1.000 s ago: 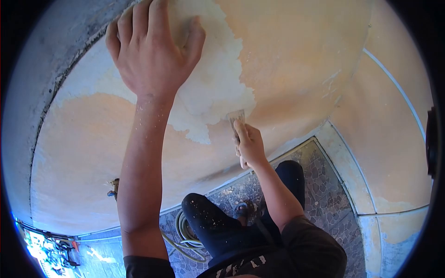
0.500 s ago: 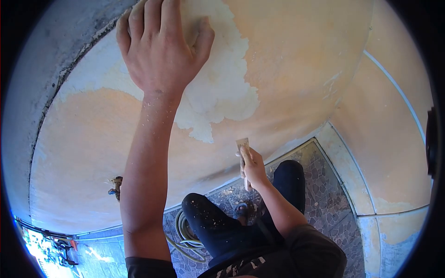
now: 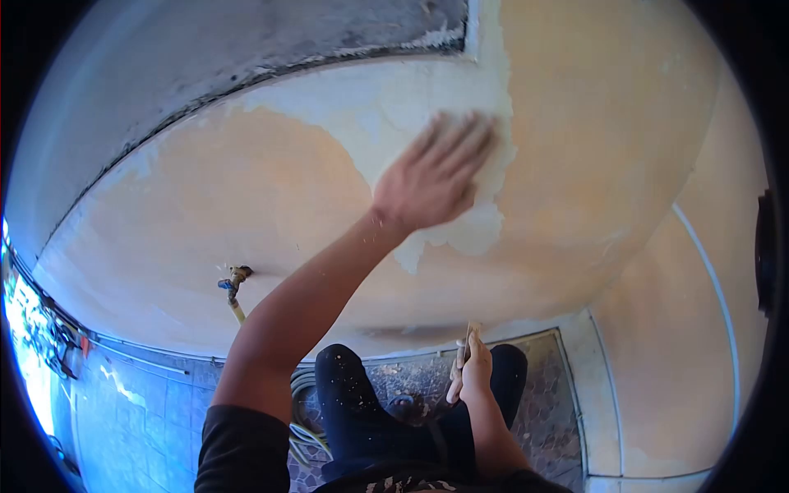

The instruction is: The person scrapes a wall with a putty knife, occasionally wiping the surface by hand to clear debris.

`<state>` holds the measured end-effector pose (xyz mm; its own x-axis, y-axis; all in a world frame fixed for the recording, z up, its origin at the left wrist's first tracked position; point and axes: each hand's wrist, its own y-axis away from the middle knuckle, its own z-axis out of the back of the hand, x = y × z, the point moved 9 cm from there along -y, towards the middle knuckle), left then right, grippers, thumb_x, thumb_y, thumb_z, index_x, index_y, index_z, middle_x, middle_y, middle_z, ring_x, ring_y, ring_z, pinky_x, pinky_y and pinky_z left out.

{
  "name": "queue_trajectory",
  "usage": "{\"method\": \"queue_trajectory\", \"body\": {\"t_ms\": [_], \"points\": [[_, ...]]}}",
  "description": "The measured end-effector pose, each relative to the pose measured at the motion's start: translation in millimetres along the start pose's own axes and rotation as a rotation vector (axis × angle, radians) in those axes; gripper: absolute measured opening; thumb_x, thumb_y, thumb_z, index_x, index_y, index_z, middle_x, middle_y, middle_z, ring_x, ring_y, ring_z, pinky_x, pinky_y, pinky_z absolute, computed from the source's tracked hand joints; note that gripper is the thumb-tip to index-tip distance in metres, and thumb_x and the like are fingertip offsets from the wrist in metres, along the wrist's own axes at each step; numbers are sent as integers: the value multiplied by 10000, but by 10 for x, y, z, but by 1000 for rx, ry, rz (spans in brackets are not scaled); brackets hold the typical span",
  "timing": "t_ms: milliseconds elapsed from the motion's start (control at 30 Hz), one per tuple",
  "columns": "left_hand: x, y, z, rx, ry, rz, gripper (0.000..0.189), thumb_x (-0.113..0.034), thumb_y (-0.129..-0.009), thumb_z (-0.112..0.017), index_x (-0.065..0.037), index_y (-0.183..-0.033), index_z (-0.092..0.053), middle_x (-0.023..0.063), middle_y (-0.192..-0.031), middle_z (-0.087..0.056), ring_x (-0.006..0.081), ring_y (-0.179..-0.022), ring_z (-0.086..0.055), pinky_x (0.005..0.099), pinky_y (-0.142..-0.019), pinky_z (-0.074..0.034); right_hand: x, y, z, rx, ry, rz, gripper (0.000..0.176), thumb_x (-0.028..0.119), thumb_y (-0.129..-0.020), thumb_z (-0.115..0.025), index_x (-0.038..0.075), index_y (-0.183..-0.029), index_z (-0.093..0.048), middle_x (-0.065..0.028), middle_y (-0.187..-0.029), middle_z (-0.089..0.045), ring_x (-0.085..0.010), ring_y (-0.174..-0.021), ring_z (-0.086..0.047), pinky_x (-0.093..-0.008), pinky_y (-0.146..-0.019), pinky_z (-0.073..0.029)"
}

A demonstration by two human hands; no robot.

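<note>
My left hand (image 3: 433,175) lies flat with fingers spread on the orange painted wall (image 3: 246,197), over the pale scraped patch (image 3: 386,107) where the paint is gone. The hand is blurred. My right hand (image 3: 471,370) is low, off the wall, above my knee, and holds a narrow scraper (image 3: 468,338) with its blade pointing up. The blade touches nothing.
A brass tap (image 3: 234,281) sticks out of the wall at the left. A coiled hose (image 3: 306,411) lies on the stone-pattern floor by my dark trousers (image 3: 353,403). A grey concrete band (image 3: 205,49) runs above the paint. A wall corner stands at the right.
My right hand has dropped away from the wall with the scraper. My left hand has slid right across the bare patch. The view has tilted and swung, so the wall's top edge shows.
</note>
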<state>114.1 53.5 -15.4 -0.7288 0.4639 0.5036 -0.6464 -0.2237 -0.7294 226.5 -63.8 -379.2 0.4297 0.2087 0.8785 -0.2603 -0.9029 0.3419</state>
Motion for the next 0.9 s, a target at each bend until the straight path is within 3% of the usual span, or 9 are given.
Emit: {"method": "queue_trajectory", "body": {"t_ms": [167, 300, 367, 533, 600, 700, 767, 800, 900], "points": [[-232, 454, -124, 208, -48, -194, 756, -444, -931, -603, -196, -1605, -365, -4, -1689, -300, 178, -1558, -255, 436, -1301, -165, 200, 114, 124, -2, -43, 32, 438, 430, -1086, -484, 10, -1020, -587, -7, -560, -419, -141, -388, -413, -313, -367, -354], [-77, 631, -35, 224, 8, -239, 760, -444, -936, -597, -206, -1612, -343, -22, -1686, -301, 166, -1556, -251, 414, -1312, -143, 371, 253, 207, -23, -64, 47, 419, 431, -1089, -480, 38, -981, -579, -3, -568, -422, -131, -395, -409, -302, -361, -352], [59, 683, 37, 209, -19, -260, 759, -457, -954, -564, -187, -1620, -318, -2, -1706, -254, 174, -1578, -197, 431, -1322, -79, 424, 292, 264, -18, -56, 80, 420, 431, -1090, -479, 39, -974, -578, -4, -567, -423, -132, -392, -405, -301, -362, -352], [599, 633, 364, 237, -26, -118, 716, -552, -1009, -494, -274, -1633, -281, -10, -1726, -179, 178, -1593, -132, 453, -1312, -24, 470, 275, 410, -28, -73, 116, 432, 432, -1094, -471, 34, -965, -576, -3, -561, -426, -132, -387, -399, -296, -363, -352], [829, 612, 516, 192, -73, -62, 713, -569, -1014, -476, -289, -1636, -270, -10, -1732, -154, 180, -1597, -111, 453, -1310, -16, 584, 261, 366, -14, -8, 155, 501, 529, -1060, -513, 38, -972, -567, 12, -527, -398, -148, -340, -384, -311, -355, -337], [1170, 568, 729, 142, -140, 55, 725, -579, -1002, -497, -310, -1634, -268, -10, -1728, -170, 186, -1592, -135, 459, -1311, -21, 937, 242, 314, 12, 8, 251, 498, 518, -1062, -514, 27, -987, -561, 7, -526, -402, -144, -350, -398, -305, -355, -347], [1380, 547, 954, 0, -128, 193, 729, -556, -979, -569, -308, -1618, -321, 16, -1704, -251, 218, -1576, -207, 467, -1309, -65, 1133, 224, 298, -12, -6, 271, 480, 505, -1066, -512, 32, -999, -555, 2, -530, -404, -138, -358, -406, -298, -352, -342], [1421, 529, 1093, -81, -123, 230, 701, -458, -943, -670, -238, -1565, -431, 56, -1618, -409, 267, -1519, -332, 471, -1284, -173, 1263, 226, 270, -3, -15, 332, 466, 499, -1068, -510, 39, -1000, -552, 0, -533, -406, -136, -354, -397, -296, -349, -340], [1573, 537, 1230, -209, -31, 316, 650, -356, -909, -724, -153, -1489, -513, 71, -1491, -538, 286, -1425, -444, 468, -1228, -273, 1650, 307, 91, 33, -8, 445, 431, 481, -1075, -501, 61, -989, -549, -4, -539, -406, -132, -342, -375, -290, -342, -330]]}}
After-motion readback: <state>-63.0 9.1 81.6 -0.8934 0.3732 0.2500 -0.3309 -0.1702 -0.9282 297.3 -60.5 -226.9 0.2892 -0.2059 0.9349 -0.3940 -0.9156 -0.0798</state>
